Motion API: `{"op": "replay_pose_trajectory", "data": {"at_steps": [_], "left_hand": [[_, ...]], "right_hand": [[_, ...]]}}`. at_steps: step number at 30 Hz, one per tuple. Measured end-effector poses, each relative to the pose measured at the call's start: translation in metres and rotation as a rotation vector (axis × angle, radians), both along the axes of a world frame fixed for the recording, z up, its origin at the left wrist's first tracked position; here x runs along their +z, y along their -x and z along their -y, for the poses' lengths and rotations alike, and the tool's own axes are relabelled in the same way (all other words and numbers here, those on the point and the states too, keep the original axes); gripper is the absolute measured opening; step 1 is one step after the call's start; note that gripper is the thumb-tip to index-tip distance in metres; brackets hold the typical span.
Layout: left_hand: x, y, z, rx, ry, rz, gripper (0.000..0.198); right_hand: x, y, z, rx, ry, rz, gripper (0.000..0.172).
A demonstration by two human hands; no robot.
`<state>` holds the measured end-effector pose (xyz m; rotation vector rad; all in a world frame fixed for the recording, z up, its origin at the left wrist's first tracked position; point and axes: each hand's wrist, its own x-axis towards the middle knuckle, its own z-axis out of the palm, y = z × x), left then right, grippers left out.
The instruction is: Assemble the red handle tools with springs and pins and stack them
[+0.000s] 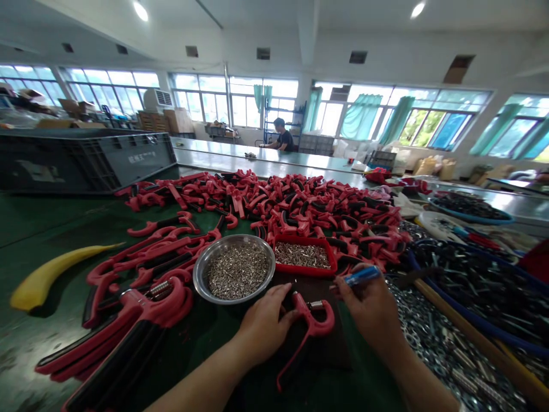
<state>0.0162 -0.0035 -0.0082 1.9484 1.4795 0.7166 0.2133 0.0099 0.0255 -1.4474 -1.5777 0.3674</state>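
In front of me a red plastic clamp part [321, 327] with a hooked end, a coil spring and a thin arm lies on a dark pad. My left hand [266, 315] pinches its upper end between thumb and fingers; a small pin stands up there. My right hand [375, 312] is closed around a blue-handled screwdriver [362, 276], just right of the clamp part and apart from it. Small metal pins fill a steel bowl [198, 280] beyond my left hand. Next to it, a red tray [332, 269] contains more pins.
Red clamp parts [274, 197] are heaped behind the bowl; more clamps with springs [158, 309] lie left. A banana [47, 274], a grey crate [86, 163], loose metal hardware [433, 326] and a blue basin of black parts [476, 286] surround the workspace. A person [283, 137] sits far back.
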Motion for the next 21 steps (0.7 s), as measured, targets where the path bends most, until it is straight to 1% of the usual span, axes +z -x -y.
{"op": "replay_pose_trajectory", "data": {"at_steps": [3, 5, 7, 9, 11, 13, 15, 18, 19, 21], "left_hand": [[0.013, -0.001, 0.004, 0.018, -0.106, -0.111, 0.048], [0.026, 0.007, 0.003, 0.059, -0.196, -0.199, 0.038], [0.039, 0.023, -0.005, 0.167, -0.249, -0.329, 0.03], [0.047, 0.043, -0.015, 0.274, -0.217, -0.499, 0.028], [0.049, 0.061, -0.025, 0.29, -0.131, -0.611, 0.027], [0.046, 0.071, -0.031, 0.266, -0.076, -0.63, 0.022], [0.041, 0.073, -0.035, 0.264, -0.075, -0.61, 0.017], [0.035, 0.07, -0.037, 0.289, -0.067, -0.588, 0.015], [0.034, 0.07, -0.037, 0.304, -0.066, -0.582, 0.016], [0.032, 0.071, -0.038, 0.339, -0.067, -0.566, 0.016]], "right_hand": [[0.011, 0.002, -0.039, -0.122, -0.028, 0.161, 0.025], [0.014, 0.001, -0.068, -0.186, 0.002, 0.252, 0.026], [0.013, -0.002, -0.092, -0.191, 0.086, 0.364, 0.025], [0.013, -0.004, -0.105, -0.158, 0.188, 0.477, 0.023], [0.015, 0.0, -0.106, -0.121, 0.261, 0.575, 0.026], [0.021, 0.014, -0.098, -0.051, 0.273, 0.657, 0.03], [0.027, 0.04, -0.085, 0.104, 0.24, 0.725, 0.029], [0.031, 0.09, -0.067, 0.391, 0.198, 0.815, 0.022], [0.031, 0.107, -0.064, 0.447, 0.203, 0.849, 0.022], [0.028, 0.134, -0.064, 0.491, 0.25, 0.918, 0.022]]}}
